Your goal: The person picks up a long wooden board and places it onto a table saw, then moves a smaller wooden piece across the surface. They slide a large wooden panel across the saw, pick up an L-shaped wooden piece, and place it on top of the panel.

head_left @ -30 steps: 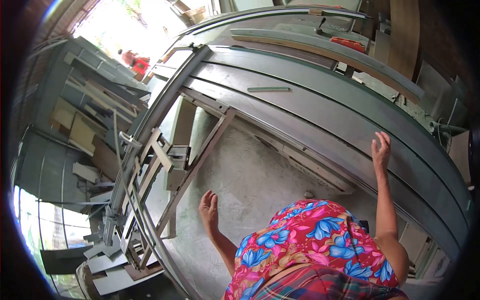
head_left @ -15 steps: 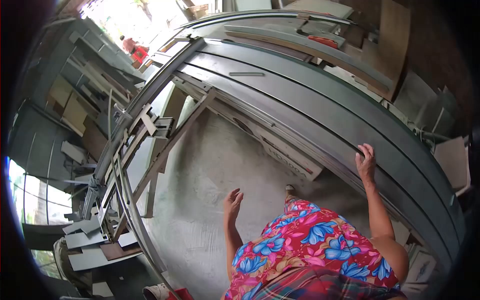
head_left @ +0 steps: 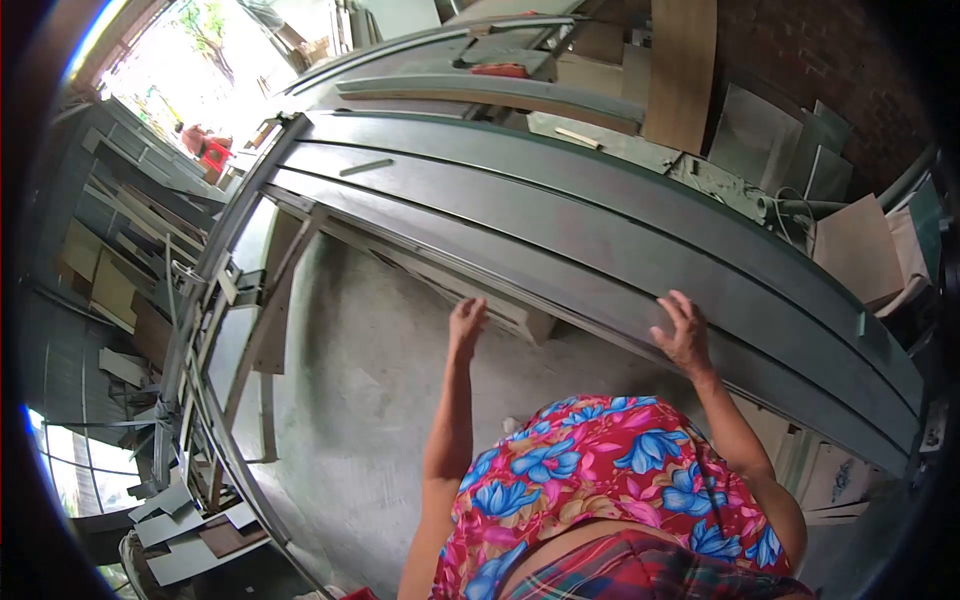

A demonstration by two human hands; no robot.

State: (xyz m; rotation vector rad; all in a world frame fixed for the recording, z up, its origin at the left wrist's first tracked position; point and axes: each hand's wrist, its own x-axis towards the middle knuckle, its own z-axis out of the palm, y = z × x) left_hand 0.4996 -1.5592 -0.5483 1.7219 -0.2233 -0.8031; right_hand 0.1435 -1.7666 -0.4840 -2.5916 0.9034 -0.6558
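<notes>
Both hands are bare, with nothing held. My left hand [head_left: 467, 325] is raised over the floor in front of the long grey grooved table [head_left: 560, 222], its fingers loosely bent and apart. Spread fingers mark my right hand [head_left: 682, 333], which overlaps the table's near edge in this view. Toward the far left end of the tabletop lies a short thin grey strip [head_left: 367, 167]. Below the near edge, a box [head_left: 520, 318] stands on the floor, partly covered by my left hand.
A metal frame [head_left: 275, 285] juts out from the table's left end. Behind the table are long boards [head_left: 490, 97], a red-handled tool [head_left: 500, 70] and a tall wooden panel [head_left: 680, 75]. Sheets and offcuts [head_left: 200, 545] pile up at lower left. A person [head_left: 195, 140] is near a red chair [head_left: 216, 156] far off.
My left hand has risen toward the table edge. My right hand has shifted left along the table and its fingers have spread. The view has turned, moving the table's far end leftward.
</notes>
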